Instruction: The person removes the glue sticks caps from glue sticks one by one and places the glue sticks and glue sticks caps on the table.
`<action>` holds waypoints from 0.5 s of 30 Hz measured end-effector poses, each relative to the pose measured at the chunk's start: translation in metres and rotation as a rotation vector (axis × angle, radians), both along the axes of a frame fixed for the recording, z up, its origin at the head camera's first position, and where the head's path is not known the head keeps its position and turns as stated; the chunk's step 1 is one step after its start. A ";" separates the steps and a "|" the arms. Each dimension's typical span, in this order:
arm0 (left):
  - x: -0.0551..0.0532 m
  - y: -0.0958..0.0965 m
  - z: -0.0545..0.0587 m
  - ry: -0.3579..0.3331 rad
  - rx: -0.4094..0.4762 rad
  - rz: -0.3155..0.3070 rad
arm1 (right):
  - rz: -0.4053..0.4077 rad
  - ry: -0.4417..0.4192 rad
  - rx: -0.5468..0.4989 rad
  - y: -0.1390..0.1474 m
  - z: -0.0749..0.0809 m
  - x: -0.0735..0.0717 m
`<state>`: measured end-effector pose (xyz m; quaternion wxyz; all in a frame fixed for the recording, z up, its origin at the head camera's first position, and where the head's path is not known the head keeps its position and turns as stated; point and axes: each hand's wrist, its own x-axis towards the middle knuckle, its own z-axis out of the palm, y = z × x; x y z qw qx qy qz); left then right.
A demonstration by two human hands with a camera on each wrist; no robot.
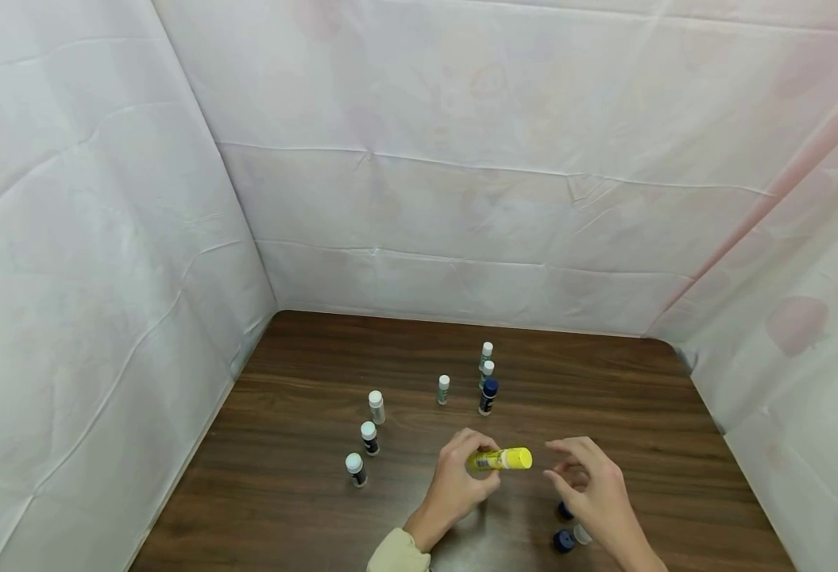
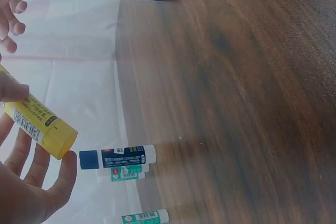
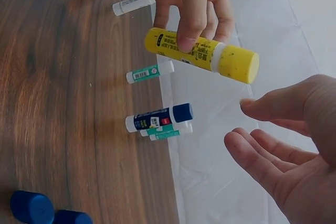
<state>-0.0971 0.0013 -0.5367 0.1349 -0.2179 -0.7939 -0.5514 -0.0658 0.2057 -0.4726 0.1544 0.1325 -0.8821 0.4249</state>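
At the far left of the dark wooden table (image 1: 283, 492), three white-capped sticks stand upright in a loose, slanting row: the nearest stick (image 1: 357, 469), the middle stick (image 1: 369, 438) and the farthest stick (image 1: 376, 407). Right of them and farther back stands a small green-labelled stick (image 1: 443, 389).

Next comes the left hand (image 1: 454, 481), reaching in from the near edge with a pale sleeve (image 1: 399, 553) at its wrist. Its thumb and fingers are bent and clamped on the yellow stick (image 1: 500, 459), thumb on the near side, fingers on the far side. The stick is held above the table, lying nearly level, its capped end pointing toward the other hand. Beyond it stands a blue-capped stick (image 1: 488, 397), with two small white-capped sticks (image 1: 486, 353) close behind.

On the right, the right hand (image 1: 593, 485) angles inward, its thumb and fingers apart and gently bent, with nothing between them. The fingertips face the yellow stick's cap, near but not touching. Below this hand two dark blue caps (image 1: 564, 541) lie on the table, beside a pale piece (image 1: 581, 534) partly hidden by the hand.
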 end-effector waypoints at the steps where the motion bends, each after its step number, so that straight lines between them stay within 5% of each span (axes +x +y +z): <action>1: 0.000 0.000 0.001 -0.002 -0.003 0.001 | 0.003 0.001 0.000 -0.001 0.000 0.000; 15: 0.003 0.001 0.009 0.069 -0.041 0.001 | 0.097 0.003 -0.029 -0.012 0.005 0.000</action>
